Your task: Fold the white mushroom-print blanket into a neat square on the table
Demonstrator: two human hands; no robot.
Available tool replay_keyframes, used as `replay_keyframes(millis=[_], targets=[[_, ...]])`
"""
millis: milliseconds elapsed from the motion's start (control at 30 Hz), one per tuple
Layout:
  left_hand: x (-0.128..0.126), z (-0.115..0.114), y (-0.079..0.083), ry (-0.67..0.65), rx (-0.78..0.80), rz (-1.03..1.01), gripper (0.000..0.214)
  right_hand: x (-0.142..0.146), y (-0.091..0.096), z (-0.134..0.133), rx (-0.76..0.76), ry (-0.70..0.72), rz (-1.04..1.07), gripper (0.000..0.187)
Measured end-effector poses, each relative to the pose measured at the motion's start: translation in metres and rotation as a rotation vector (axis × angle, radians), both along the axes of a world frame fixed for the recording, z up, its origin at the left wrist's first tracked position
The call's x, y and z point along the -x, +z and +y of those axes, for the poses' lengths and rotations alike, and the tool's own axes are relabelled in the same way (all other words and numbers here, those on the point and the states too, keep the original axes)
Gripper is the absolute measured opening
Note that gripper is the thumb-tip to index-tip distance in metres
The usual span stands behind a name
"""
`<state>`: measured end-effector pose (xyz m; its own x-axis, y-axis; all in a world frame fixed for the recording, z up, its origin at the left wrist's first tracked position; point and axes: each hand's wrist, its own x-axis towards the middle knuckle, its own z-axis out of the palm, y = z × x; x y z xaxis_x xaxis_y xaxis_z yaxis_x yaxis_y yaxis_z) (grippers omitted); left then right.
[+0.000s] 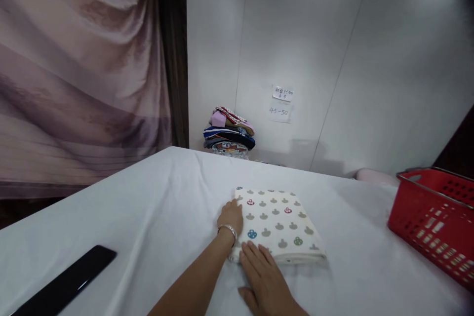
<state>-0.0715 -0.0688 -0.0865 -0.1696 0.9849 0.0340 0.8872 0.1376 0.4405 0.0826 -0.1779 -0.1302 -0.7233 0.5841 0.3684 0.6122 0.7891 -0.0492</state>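
A folded cream cloth (281,224) printed with small grey, red, blue and green shapes lies on the white-covered table (155,197). My left hand (231,217), a silver bracelet on its wrist, rests against the cloth's left edge with fingers stretched forward. My right hand (263,276) lies flat at the cloth's near edge, its fingertips on the fabric. Neither hand grips anything.
A pile of folded colourful clothes (229,133) sits at the table's far edge against the white wall. A red plastic basket (433,217) stands at the right. A black flat object (66,284) lies at the near left. Paper notes (281,102) hang on the wall.
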Motion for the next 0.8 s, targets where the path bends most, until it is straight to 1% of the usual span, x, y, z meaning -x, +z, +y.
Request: replay_keyframes(millis=[67,133,200,267,367,467,567,633,733,800], targets=[[0.001,0.0,0.003,0.002,-0.012,0.011,0.038,0.0,0.002,-0.001,0.006,-0.001,0.0,0.062],[0.0,-0.003,0.008,0.01,0.019,-0.012,0.041,0.0,0.004,-0.001,0.017,0.002,-0.008,0.062],[-0.002,-0.01,0.013,0.011,0.037,-0.037,0.046,-0.001,0.006,-0.001,0.037,0.005,-0.013,0.063],[-0.006,-0.022,0.015,-0.002,0.007,-0.028,0.05,-0.001,0.008,-0.002,0.068,0.002,-0.007,0.063],[-0.012,-0.04,0.009,-0.026,-0.034,0.025,0.052,0.0,0.013,-0.004,0.12,-0.008,0.008,0.063],[-0.013,-0.051,0.001,-0.05,-0.025,0.053,0.049,0.002,0.022,-0.006,0.156,-0.01,0.013,0.063],[-0.011,-0.052,-0.003,-0.067,-0.003,0.053,0.048,-0.001,0.031,-0.004,0.173,-0.007,0.001,0.06],[-0.009,-0.05,-0.004,-0.079,0.001,0.049,0.048,-0.009,0.035,-0.001,0.157,-0.037,-0.014,0.055],[-0.009,-0.047,-0.006,-0.071,-0.022,0.042,0.049,-0.026,0.033,0.002,0.108,-0.077,-0.046,0.055],[-0.009,-0.047,-0.007,-0.057,-0.025,0.04,0.049,-0.037,0.03,0.001,0.092,-0.049,-0.071,0.059]])
